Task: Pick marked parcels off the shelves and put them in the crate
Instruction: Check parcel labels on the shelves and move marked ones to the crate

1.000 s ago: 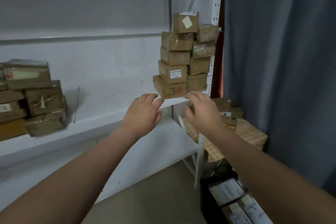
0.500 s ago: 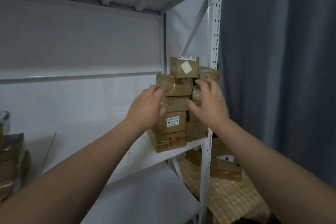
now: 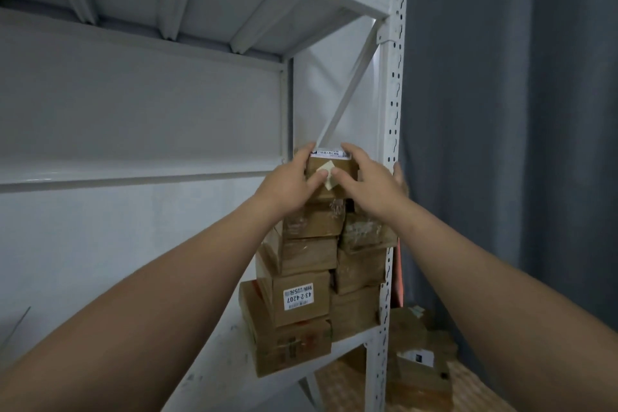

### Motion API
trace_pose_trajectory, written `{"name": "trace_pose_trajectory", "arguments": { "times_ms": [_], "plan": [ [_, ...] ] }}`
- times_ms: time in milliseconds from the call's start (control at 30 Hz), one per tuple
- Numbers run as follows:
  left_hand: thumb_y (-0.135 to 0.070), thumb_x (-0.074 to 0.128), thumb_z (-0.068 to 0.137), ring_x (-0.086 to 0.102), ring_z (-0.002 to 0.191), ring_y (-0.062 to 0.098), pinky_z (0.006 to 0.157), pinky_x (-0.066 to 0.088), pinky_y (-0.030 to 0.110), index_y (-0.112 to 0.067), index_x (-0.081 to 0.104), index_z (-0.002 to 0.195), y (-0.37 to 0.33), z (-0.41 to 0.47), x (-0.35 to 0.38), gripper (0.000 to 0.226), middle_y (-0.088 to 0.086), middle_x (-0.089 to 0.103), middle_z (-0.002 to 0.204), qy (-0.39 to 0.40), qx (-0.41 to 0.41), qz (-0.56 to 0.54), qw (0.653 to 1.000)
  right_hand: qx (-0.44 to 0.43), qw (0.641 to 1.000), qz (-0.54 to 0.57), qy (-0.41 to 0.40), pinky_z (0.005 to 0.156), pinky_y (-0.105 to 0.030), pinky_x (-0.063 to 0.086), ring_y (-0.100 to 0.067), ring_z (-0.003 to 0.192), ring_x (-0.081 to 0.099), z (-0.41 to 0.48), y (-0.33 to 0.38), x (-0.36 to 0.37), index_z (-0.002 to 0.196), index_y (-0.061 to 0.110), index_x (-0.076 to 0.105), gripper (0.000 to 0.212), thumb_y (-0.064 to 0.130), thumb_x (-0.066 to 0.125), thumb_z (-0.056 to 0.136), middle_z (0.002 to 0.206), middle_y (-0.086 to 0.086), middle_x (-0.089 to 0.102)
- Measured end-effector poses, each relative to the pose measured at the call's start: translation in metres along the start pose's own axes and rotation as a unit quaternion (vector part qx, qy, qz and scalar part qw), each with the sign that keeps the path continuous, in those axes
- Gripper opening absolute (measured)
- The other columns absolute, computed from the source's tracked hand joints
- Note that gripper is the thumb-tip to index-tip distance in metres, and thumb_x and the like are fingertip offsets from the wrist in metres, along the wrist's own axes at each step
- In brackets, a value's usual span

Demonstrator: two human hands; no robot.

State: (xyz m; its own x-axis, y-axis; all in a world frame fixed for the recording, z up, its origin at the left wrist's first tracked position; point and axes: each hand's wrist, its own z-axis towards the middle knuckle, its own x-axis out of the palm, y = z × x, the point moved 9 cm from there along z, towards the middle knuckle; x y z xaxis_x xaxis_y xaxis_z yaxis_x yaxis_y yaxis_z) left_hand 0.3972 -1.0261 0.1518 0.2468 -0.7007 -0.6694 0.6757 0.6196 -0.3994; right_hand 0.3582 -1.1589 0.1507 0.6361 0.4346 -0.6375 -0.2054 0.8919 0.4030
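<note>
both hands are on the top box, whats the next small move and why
Probably lift the top parcel straight up off the stack: the left hand and right hand grip its sides, it carries a pale sticker, and the boxes beneath sit unevenly.

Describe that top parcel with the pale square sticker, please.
The top parcel is a small brown cardboard box, upright atop the stack of boxes at the right end of the shelf. A pale square sticker sits cornerwise on its front; a white printed label lies along its top edge. The left hand and right hand grip its sides, thumbs on the front by the sticker.
</note>
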Motion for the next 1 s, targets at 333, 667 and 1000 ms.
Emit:
{"name": "trace_pose_trajectory", "arguments": {
  "times_ms": [333,667,1000],
  "plan": [
    [-0.022,0.054,0.095,0.059,0.096,0.001,0.073,0.051,0.014,-0.018,0.041,0.110,0.014,-0.035,-0.024,0.020,-0.008,0.057,0.108,-0.189,-0.008,-0.334,0.924,-0.044,0.935,0.321,-0.146,0.085,-0.020,0.052,-0.009,0.108,0.056,-0.027,0.013,-0.011,0.106,0.023,0.049,0.018,0.015,0.060,0.093,0.111,0.007,0.058],
    [-0.016,0.052,0.096,0.055,0.096,-0.018,0.068,0.045,0.004,-0.017,0.056,0.129,0.020,-0.058,-0.043,0.033,-0.002,0.060,0.122,-0.196,0.033,-0.352,0.915,-0.045,0.912,0.373,-0.162,0.080,-0.003,0.043,0.015,0.108,0.048,-0.048,0.024,0.000,0.134,0.021,0.044,0.043,0.011,0.056,0.094,0.125,0.009,0.052],
    [-0.033,0.050,0.094,0.058,0.109,0.002,0.086,0.051,0.018,-0.042,0.053,0.119,0.046,-0.096,-0.073,0.026,-0.007,0.059,0.124,-0.226,0.011,-0.339,0.913,-0.100,0.899,0.407,-0.129,0.076,-0.005,0.045,0.018,0.100,0.052,-0.061,0.073,0.016,0.130,0.021,0.043,0.041,0.010,0.058,0.094,0.125,0.004,0.053]
  ]
}}
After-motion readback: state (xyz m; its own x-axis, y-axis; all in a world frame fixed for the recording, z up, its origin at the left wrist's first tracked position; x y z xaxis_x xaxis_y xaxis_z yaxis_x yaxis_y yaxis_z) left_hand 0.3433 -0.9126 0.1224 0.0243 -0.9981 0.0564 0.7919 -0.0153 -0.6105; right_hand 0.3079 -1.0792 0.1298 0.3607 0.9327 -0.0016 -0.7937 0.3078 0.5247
